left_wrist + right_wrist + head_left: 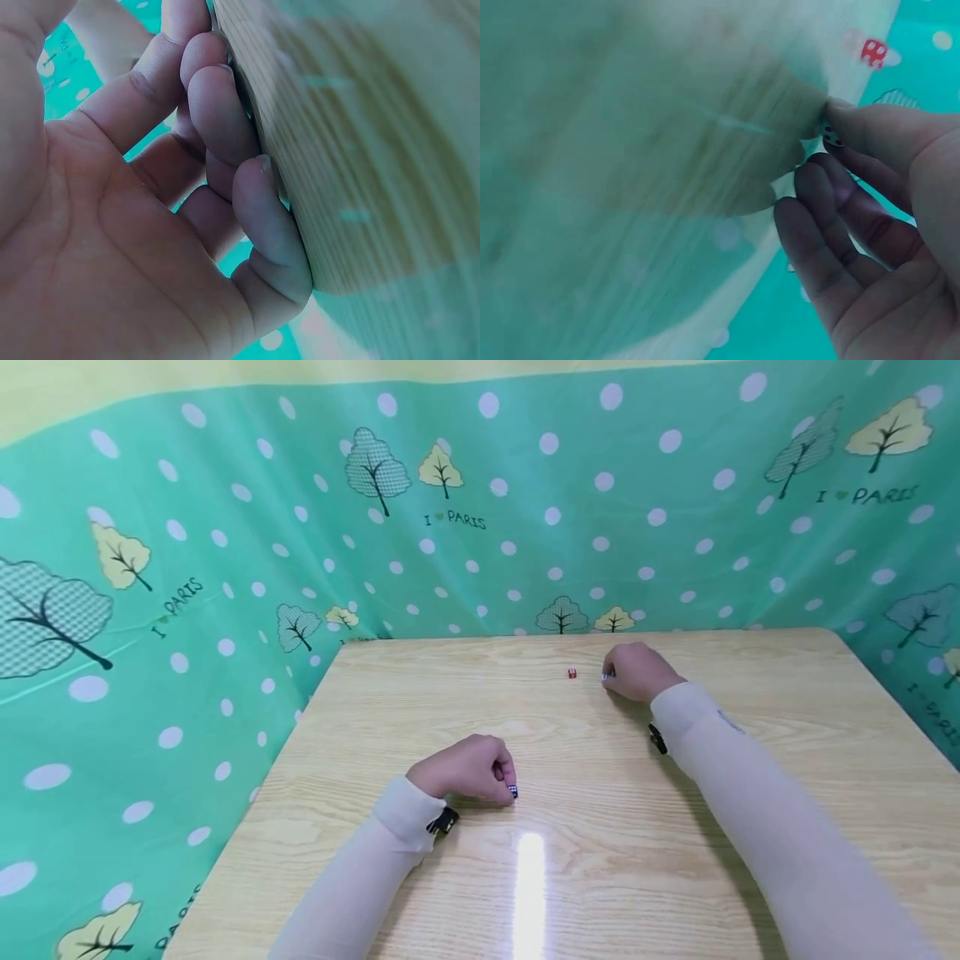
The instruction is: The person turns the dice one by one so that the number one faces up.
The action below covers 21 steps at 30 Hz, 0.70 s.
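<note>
My left hand (471,770) pinches a small dark blue die (513,791) between thumb and fingertips, low over the middle of the wooden table. In the left wrist view the curled fingers (217,112) lie against the tabletop, and the die is hidden. Farther back and to the right, my right hand (639,672) grips another small die (606,677), blue and white. That die (832,136) shows between thumb and fingers in the right wrist view. Just left of the right hand sits a red die (572,673) with white pips, apart from the fingers.
The light wooden table (420,693) ends at a green curtain (465,577) with white dots and trees, which hangs behind and on the left. A bright light reflection (530,893) lies on the near tabletop. Black bands (444,821) show at both wrists.
</note>
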Motion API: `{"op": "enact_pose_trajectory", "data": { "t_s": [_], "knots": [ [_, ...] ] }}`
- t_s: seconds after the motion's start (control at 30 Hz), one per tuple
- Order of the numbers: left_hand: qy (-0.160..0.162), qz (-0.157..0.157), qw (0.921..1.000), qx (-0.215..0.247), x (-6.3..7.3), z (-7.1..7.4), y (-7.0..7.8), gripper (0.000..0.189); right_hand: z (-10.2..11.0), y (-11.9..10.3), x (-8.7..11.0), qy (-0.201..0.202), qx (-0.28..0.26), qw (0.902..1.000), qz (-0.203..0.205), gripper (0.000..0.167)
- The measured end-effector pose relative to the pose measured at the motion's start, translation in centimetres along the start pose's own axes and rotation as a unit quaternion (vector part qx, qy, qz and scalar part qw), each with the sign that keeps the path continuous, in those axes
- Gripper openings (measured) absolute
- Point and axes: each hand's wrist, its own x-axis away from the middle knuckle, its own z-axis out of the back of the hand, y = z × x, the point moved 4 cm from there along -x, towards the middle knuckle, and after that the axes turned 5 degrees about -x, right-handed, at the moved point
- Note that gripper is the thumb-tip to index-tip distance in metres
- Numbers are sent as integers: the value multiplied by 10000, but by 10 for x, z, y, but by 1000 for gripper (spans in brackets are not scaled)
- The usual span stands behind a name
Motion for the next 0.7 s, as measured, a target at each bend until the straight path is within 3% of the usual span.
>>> {"op": "enact_pose_trajectory", "data": {
  "t_s": [0.23, 0.5, 0.7],
  "knots": [
    [-29, -21, 10000, 42, -2, 0, 1, 12, -4, -7, 41, -203, -80, 9990, 385, 8],
    [-14, -69, 10000, 44, -6, 0, 3, 12, -8, -22, 107, -342, -212, 9961, 789, 2],
    [-4, -71, 10000, -13, -4, -1, 0, 13, -14, -36, 157, -532, -190, 9919, 1139, 9]
  ]
}}
